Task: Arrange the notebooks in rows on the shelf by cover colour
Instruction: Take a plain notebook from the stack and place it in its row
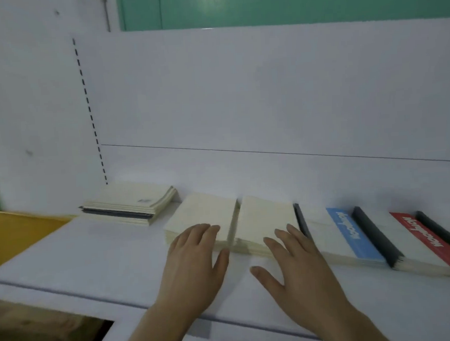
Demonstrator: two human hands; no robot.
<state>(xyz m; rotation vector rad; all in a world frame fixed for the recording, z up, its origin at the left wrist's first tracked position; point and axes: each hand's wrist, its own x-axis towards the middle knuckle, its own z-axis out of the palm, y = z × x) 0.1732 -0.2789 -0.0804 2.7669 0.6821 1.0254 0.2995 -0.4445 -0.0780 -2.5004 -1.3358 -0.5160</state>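
Nearest the camera, both hands lie flat with straight, slightly spread fingers and grip nothing: the left hand (195,255) rests its fingertips on the near edge of the left cream notebook stack (200,220), and the right hand (291,259) does the same on the right cream notebook stack (267,220), as if squaring the two piles against each other. These stacks sit side by side on the white shelf (91,254), with a narrow gap between them. To their right the row runs on: a blue-banded notebook stack (353,236) with a dark spine, then a red-banded notebook stack (431,241), each lying just beside the last. By that showing the sorting looks well advanced, with cream, blue and red already grouped. What seems left is the mixed pile (130,203) at the far left against the back panel, where cream covers and at least one dark one lie loosely stacked and askew, well apart from the hands.
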